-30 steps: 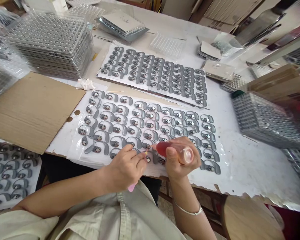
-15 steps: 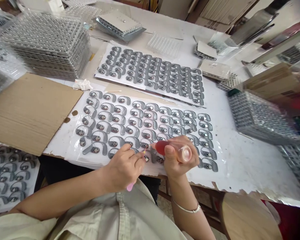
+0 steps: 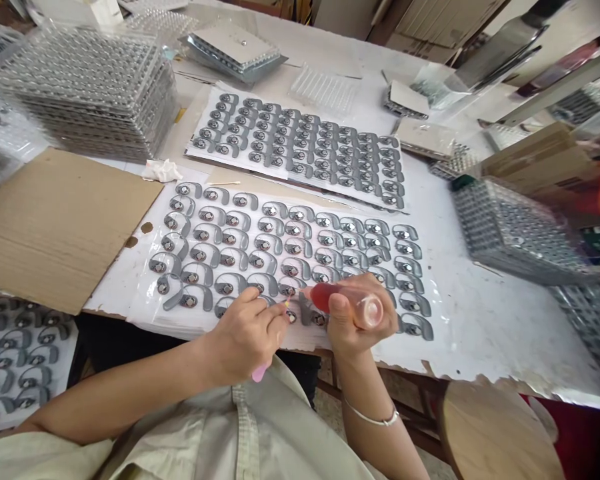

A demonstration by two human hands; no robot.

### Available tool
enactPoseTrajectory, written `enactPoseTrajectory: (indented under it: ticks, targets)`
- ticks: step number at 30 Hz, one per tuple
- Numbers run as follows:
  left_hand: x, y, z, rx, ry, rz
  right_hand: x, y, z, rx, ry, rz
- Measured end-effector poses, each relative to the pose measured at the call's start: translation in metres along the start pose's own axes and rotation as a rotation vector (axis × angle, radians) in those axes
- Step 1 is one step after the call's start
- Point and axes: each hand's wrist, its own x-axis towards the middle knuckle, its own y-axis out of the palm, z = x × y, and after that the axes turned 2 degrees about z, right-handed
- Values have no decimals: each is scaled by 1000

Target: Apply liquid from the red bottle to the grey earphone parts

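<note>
My left hand (image 3: 245, 337) pinches a thin pink-handled applicator (image 3: 260, 372), its pale tip (image 3: 286, 304) just above a grey ear-hook part (image 3: 291, 316). My right hand (image 3: 357, 320) grips a squeeze bottle of red liquid (image 3: 325, 297), whose nozzle points left, close to the ear-hook part (image 3: 289, 289) in the row above. Rows of similar ear-hook parts (image 3: 200, 252) lie on a white sheet under clear plastic (image 3: 143, 280). My hands hide the parts beneath them.
A second sheet of parts (image 3: 295, 150) lies beyond. Stacked clear trays (image 3: 85, 93) stand back left, and a metal-filled stack (image 3: 510, 233) stands right. A cardboard sheet (image 3: 60, 230) lies left, with more parts (image 3: 20, 360) below it. A round wooden stool (image 3: 495, 433) stands at the table's front edge.
The whole view has drifted slightly, so the table appears a little further up and left. Both hands keep the same hold and barely move relative to the parts.
</note>
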Motion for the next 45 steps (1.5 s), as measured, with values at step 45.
enactPoseTrajectory:
  ticks: [45]
  targets:
    - [14, -16, 13, -198, -141, 162, -7, -8, 2, 8, 4, 38]
